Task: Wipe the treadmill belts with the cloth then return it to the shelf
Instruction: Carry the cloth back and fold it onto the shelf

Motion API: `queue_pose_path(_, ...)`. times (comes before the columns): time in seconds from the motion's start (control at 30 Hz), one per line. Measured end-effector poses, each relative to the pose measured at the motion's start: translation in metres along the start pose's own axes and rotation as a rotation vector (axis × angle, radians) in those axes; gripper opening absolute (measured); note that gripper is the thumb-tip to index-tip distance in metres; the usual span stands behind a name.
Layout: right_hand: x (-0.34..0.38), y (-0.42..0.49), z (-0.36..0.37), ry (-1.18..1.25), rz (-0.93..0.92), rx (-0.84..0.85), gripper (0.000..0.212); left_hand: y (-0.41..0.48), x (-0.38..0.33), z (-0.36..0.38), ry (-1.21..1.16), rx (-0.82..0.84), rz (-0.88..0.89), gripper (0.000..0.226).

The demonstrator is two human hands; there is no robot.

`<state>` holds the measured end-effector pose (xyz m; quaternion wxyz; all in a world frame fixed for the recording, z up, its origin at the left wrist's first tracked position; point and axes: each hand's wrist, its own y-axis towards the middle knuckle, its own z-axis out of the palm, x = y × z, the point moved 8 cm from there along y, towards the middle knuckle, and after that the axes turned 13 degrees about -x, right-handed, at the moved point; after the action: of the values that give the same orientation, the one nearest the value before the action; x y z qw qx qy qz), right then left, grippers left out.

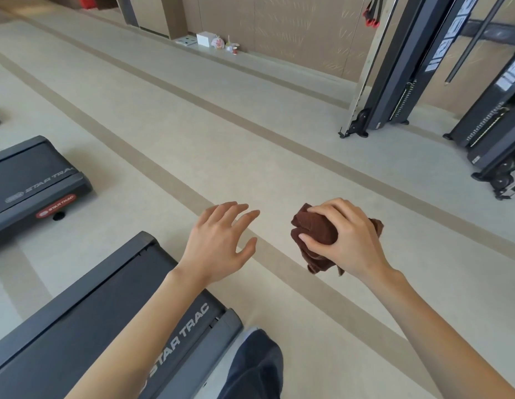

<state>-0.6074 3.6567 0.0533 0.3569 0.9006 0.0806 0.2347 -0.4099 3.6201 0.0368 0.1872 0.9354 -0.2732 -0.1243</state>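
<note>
While right hand grips bunched brown cloth above floor, left hand hovers beside — fingers spread, empty — over treadmill end.

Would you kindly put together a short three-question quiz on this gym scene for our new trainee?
1. True or false: the left hand is open and holds nothing.
2. Multiple choice: the brown cloth is A) spread out flat, B) bunched up in the right hand, C) neatly folded.
3. Fill in: the lettering on the near treadmill reads ____.

Key: 1 true; 2 B; 3 STAR TRAC.
</note>
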Motion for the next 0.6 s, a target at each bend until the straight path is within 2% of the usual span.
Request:
queue_pose_path(0.27, -0.057, 0.098, 0.053, -0.019, 0.013, -0.049, 0.041, 0.11, 0.054, 0.033, -0.024, -0.021, 0.009, 0.051)
queue_pose_path(0.43, -0.075, 0.149, 0.085, -0.106, -0.06, -0.095, 0.04, 0.169, 0.082, 0.051, -0.025, -0.044, 0.025, 0.046)
queue_pose_path(0.6, -0.1, 0.187, 0.122, -0.117, -0.124, -0.068, 0.039, 0.206, 0.106, 0.073, -0.03, -0.043, 0.009, 0.05)
